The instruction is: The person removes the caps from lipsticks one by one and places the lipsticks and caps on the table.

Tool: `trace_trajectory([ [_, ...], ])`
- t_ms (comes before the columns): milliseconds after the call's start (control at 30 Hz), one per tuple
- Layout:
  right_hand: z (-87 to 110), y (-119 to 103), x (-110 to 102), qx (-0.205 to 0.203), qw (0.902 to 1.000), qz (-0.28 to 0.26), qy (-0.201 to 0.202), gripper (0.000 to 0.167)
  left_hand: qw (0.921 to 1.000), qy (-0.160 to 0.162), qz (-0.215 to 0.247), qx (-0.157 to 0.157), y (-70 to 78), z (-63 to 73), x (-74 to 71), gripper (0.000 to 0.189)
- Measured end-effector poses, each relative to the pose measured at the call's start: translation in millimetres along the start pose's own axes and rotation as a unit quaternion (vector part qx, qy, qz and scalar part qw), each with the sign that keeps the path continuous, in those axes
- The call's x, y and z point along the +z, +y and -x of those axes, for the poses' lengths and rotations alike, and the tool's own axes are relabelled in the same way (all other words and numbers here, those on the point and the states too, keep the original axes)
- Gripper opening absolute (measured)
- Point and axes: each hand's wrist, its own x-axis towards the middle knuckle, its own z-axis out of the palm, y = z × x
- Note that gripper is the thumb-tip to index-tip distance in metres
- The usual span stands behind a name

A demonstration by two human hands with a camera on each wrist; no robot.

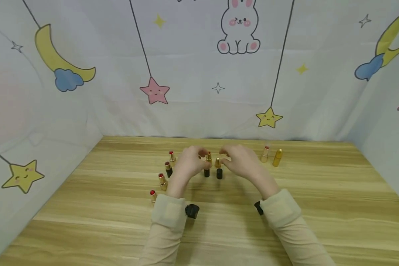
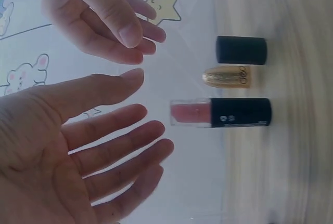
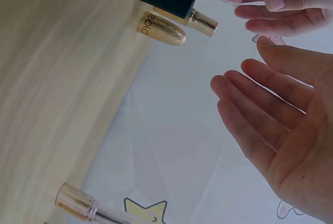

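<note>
Both hands hover above the middle of the table, holding nothing. My left hand (image 1: 188,162) has its fingers spread and slightly bent, palm turned inward. Opposite it, my right hand (image 1: 242,162) has relaxed fingers, a small gap parting the two hands. Below and between them stand a lipstick with a black base (image 2: 240,112) and pink bullet under a clear cover, a small bullet-shaped gold piece (image 2: 227,77) with lettering, and a short black cylinder (image 2: 242,50). Behind the cylinder, a gold tube (image 3: 202,22) shows partly in the right wrist view.
Left of the left forearm stand several lipsticks with red tips, among them a gold one (image 1: 162,181) and a black-based one (image 1: 168,169). Farther right are a gold lipstick (image 1: 264,156) with a clear top and a gold bullet-shaped tube (image 1: 277,158). A printed white curtain (image 1: 193,118) borders the wooden table (image 1: 319,207).
</note>
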Motion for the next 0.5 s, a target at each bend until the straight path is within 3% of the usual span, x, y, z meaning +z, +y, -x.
trace_trajectory([
  [300,8.4,13.8,-17.6,0.011,0.9981,-0.017,0.059,0.026,0.9956,0.042,0.01,0.083,27.2,1.1,-0.6,0.039],
  [400,11.3,22.1,-24.2,0.018,0.9972,-0.016,0.071,0.025,0.9935,0.032,0.037,0.102,38.7,-1.9,5.8,0.041],
  [500,13.3,30.1,-29.3,0.028,0.9966,-0.018,0.076,0.026,0.993,0.018,0.057,0.102,47.0,-6.7,14.0,0.044],
])
